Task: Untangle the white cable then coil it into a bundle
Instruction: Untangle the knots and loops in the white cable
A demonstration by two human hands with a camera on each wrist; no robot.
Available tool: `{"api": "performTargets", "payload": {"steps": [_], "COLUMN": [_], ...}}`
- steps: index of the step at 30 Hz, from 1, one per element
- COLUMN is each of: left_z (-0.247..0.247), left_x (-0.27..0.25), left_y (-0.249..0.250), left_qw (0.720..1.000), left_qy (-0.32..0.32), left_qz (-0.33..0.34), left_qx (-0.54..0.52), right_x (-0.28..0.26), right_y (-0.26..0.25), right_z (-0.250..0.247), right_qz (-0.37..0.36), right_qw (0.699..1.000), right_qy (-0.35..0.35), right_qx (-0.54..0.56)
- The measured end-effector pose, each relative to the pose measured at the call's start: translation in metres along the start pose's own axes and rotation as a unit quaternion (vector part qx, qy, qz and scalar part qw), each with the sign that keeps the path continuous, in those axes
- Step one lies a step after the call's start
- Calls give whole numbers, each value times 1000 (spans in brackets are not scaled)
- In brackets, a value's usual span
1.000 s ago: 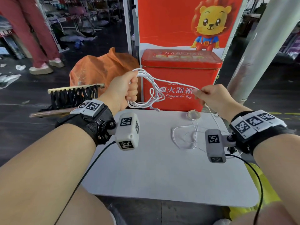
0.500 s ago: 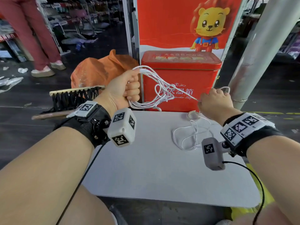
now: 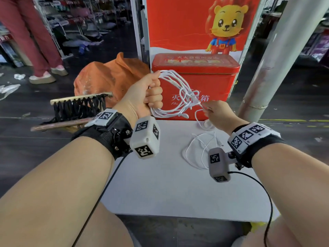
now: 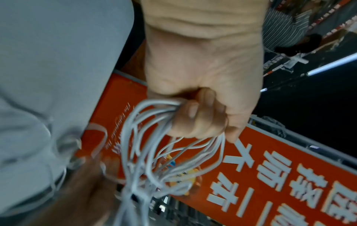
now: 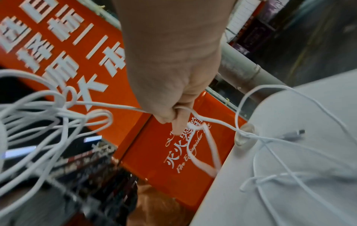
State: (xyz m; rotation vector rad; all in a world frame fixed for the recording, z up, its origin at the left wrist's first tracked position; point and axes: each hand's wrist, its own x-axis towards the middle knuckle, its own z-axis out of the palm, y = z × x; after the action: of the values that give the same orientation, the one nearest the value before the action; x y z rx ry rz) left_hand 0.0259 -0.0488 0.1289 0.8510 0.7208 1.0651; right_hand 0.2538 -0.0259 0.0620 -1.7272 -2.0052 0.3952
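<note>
My left hand [image 3: 151, 93] is raised above the table's far left and grips several loops of the white cable [image 3: 176, 97] in a fist; the left wrist view shows the coil [image 4: 160, 152] fanning out below the curled fingers [image 4: 195, 116]. My right hand [image 3: 213, 111] pinches a strand of the same cable just right of the coil, seen between thumb and forefinger in the right wrist view [image 5: 173, 113]. The cable's loose remainder [image 3: 199, 147] lies in slack loops on the white table [image 3: 160, 184], its plug end [image 5: 295, 134] resting there.
A red metal box [image 3: 210, 75] stands at the table's far edge below a red lion poster [image 3: 195, 24]. A grey pillar [image 3: 277, 65] rises at the right. An orange bag [image 3: 110, 77] and a wooden-and-black rack [image 3: 78, 107] sit left. A person's legs [image 3: 35, 41] stand far left.
My right hand has moved left and down towards the coil, so the taut strand between the hands has shortened. The left hand keeps its grip on the loops.
</note>
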Motion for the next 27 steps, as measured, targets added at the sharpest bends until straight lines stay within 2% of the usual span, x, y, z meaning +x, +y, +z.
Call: {"api": "performTargets", "payload": {"steps": [4,5,8,9,10,11,12,14,17,18,21,24,27], "left_z": [8,6,-11,-18,-24,-28,-31,-31,-22,-18,-5,2,5], "left_x": [9,10,15,16,17,18,19,19,18,17,16,12,7], "left_y": [7,10,15,16,17,17,16,10,2,0,-5,-8,-5], "left_qw": [990,985,971,967,965,965,966,973,983,986,993,997,999], "left_qy": [18,33,83,95,105,114,120,123,108,98,70,38,16], "left_qz": [98,120,167,178,184,185,181,160,120,106,73,49,33], "left_qx": [-98,-120,-152,-155,-154,-150,-142,-116,-84,-80,-59,-39,-36], "right_x": [6,5,-7,-11,-11,-13,-14,-8,-5,0,3,1,-1], "right_y": [-2,2,13,15,23,25,26,25,16,17,2,-17,-22], "right_z": [4,3,-4,-7,-7,-7,-7,-5,3,8,13,9,7], "right_qz": [82,115,226,238,183,202,241,217,188,168,96,44,22], "right_qw": [983,981,967,955,955,943,939,960,959,967,988,977,981], "right_qy": [27,6,-115,-163,-196,-223,-228,-177,-194,-175,-95,-114,-101], "right_qx": [164,155,-4,-63,-130,-139,-94,-30,-84,-74,69,175,163]}}
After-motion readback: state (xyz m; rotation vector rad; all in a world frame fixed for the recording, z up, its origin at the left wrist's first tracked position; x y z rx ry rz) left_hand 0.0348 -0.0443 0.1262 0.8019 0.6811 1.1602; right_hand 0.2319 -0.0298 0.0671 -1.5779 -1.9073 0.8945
